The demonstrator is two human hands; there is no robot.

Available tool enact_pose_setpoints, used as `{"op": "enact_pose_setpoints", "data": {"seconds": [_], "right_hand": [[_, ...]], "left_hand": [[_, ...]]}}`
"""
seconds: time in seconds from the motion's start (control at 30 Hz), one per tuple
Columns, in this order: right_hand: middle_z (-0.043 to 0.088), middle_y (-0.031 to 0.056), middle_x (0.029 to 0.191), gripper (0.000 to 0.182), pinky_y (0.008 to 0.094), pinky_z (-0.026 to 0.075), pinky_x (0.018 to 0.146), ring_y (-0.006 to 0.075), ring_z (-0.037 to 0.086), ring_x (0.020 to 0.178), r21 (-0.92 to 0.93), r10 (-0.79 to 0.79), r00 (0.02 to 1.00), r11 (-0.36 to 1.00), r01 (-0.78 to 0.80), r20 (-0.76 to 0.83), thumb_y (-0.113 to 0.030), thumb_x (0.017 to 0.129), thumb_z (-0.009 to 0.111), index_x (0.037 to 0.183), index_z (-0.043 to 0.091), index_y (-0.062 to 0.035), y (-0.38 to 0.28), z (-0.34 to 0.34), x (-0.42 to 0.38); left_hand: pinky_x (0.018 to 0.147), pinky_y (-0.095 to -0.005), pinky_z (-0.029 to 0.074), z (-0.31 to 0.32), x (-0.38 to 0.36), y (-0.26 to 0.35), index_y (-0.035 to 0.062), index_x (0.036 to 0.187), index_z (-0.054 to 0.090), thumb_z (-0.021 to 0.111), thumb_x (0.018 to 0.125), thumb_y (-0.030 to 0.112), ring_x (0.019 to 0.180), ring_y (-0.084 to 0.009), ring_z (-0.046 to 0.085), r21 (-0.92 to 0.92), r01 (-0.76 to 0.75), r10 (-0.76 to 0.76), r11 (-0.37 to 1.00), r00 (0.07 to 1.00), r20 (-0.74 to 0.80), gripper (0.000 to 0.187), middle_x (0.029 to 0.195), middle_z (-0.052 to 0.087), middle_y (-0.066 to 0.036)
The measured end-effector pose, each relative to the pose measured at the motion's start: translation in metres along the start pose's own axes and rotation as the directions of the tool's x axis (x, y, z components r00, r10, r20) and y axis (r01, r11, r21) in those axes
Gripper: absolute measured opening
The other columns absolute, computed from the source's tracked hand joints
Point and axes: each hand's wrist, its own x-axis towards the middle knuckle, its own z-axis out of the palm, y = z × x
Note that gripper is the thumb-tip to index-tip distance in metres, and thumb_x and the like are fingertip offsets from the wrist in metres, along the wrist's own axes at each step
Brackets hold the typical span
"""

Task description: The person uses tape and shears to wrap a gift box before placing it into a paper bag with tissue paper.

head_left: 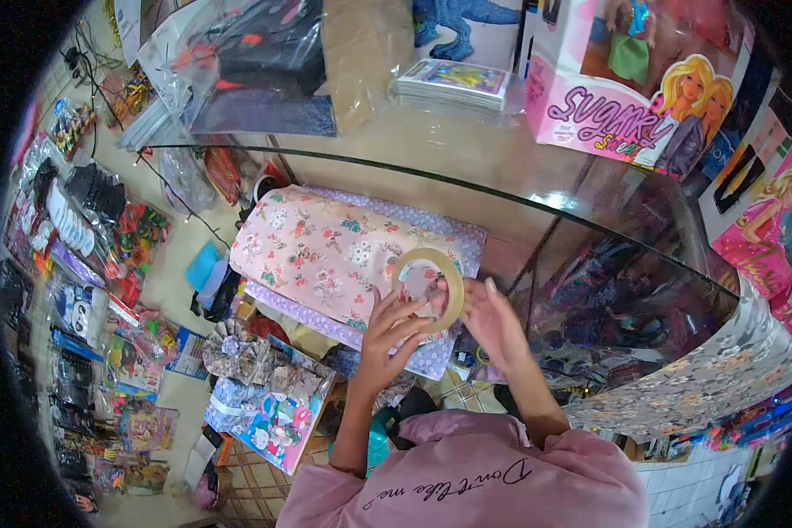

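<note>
A roll of tan tape (455, 304) is held up between my two hands, over a pink floral-wrapped bundle (312, 255). My left hand (392, 333) has its fingers against the roll's lower left side. My right hand (491, 324) grips the roll's right side between thumb and fingers. The floral bundle lies on purple patterned paper (431, 359), which shows along its upper and lower edges.
A glass shelf (431, 158) crosses above the bundle, bearing a stack of cards (453, 84) and a pink doll box (581, 114). Packaged goods hang at the left. Bows (238, 356) and a cartoon-printed package (282, 431) sit at lower left.
</note>
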Motion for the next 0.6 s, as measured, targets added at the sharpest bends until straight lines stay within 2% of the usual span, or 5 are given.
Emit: {"op": "enact_pose_setpoints", "data": {"seconds": [0.17, 0.27, 0.37, 0.4, 0.6], "right_hand": [[0.055, 0.0063, 0.106, 0.024, 0.0288, 0.038, 0.09, 0.0139, 0.051, 0.102, -0.118, 0.002, 0.987, 0.993, 0.017, 0.161, -0.014, 0.091, 0.048, 0.111, 0.048, -0.0011, -0.004, -0.003, -0.015], [0.055, 0.0075, 0.107, 0.02, 0.0292, 0.038, 0.09, 0.0141, 0.05, 0.104, -0.274, -0.02, 0.969, 0.957, 0.089, 0.244, -0.009, 0.09, 0.049, 0.108, 0.048, -0.0003, -0.002, -0.008, -0.029], [0.055, 0.0142, 0.105, 0.02, 0.0358, 0.039, 0.09, 0.0229, 0.053, 0.104, -0.284, 0.007, 0.934, 0.953, 0.101, 0.357, -0.004, 0.086, 0.052, 0.105, 0.047, 0.0003, -0.005, -0.001, -0.037], [0.052, 0.0101, 0.116, 0.021, 0.0315, 0.036, 0.094, 0.0158, 0.046, 0.111, -0.253, -0.004, 0.915, 0.961, 0.116, 0.403, -0.003, 0.088, 0.05, 0.109, 0.048, 0.0014, -0.002, -0.003, -0.041], [0.051, 0.0097, 0.115, 0.028, 0.0309, 0.033, 0.096, 0.016, 0.045, 0.112, -0.35, 0.038, 0.924, 0.931, 0.106, 0.38, -0.002, 0.086, 0.052, 0.113, 0.048, 0.0025, 0.0, -0.017, -0.059]], "left_hand": [[0.103, -0.0462, 0.027, 0.003, -0.009, 0.006, 0.011, 0.113, 0.06, 0.07, 0.07, 0.013, 0.127, -0.0344, 0.03, 0.242, -0.073, 0.112, 0.967, 0.983, -0.149, 0.044, 0.14, 0.026, -0.019], [0.102, -0.046, 0.027, 0.012, -0.003, 0.024, 0.0089, 0.135, 0.034, 0.077, 0.064, 0.026, 0.127, -0.0344, 0.029, -0.323, -0.009, -0.097, 0.947, 0.946, -0.311, 0.084, 0.143, 0.015, -0.021], [0.101, -0.0446, 0.029, 0.014, 0.004, 0.049, 0.0073, 0.141, 0.006, 0.08, 0.059, 0.036, 0.128, -0.0325, 0.028, -0.611, 0.101, -0.254, 0.785, 0.952, -0.169, 0.114, 0.141, 0.02, -0.02], [0.099, -0.0433, 0.032, 0.014, 0.004, 0.05, 0.0078, 0.141, 0.002, 0.084, 0.055, 0.035, 0.126, -0.031, 0.031, -0.643, 0.144, -0.279, 0.752, 0.953, -0.113, 0.121, 0.138, 0.024, -0.021], [0.095, -0.0446, 0.035, 0.016, 0.009, 0.079, 0.0089, 0.14, -0.004, 0.086, 0.05, 0.02, 0.117, -0.0288, 0.04, -0.476, 0.186, -0.281, 0.86, 0.95, -0.136, 0.128, 0.134, 0.028, -0.022]]}}
